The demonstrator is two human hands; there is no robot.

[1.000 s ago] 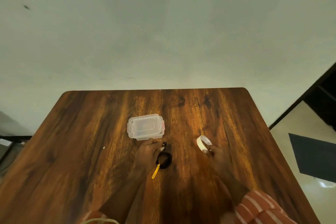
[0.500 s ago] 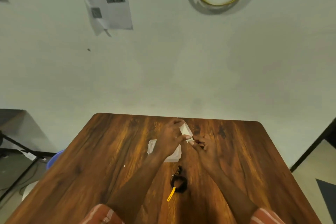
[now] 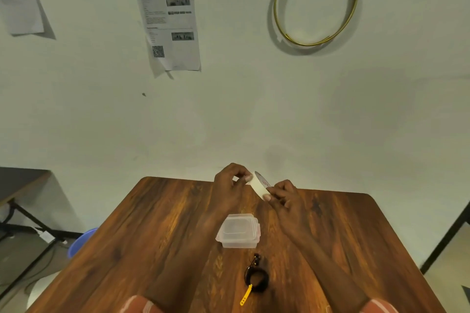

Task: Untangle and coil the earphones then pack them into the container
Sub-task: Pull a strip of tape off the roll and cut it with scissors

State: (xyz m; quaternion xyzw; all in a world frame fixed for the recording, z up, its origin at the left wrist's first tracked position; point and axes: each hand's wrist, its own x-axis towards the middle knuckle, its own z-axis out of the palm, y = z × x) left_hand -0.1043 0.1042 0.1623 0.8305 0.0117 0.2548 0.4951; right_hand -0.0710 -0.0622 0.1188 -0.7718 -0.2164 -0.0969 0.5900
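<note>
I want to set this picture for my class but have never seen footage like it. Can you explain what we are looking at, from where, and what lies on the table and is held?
A camera worn on a person's head looks forward and down at their bare hands. On the wooden table sit a closed clear container and, nearer the person, coiled black earphones with a yellow tie. The left hand and right hand are raised, stretching a strip from a tape roll between them.
</note>
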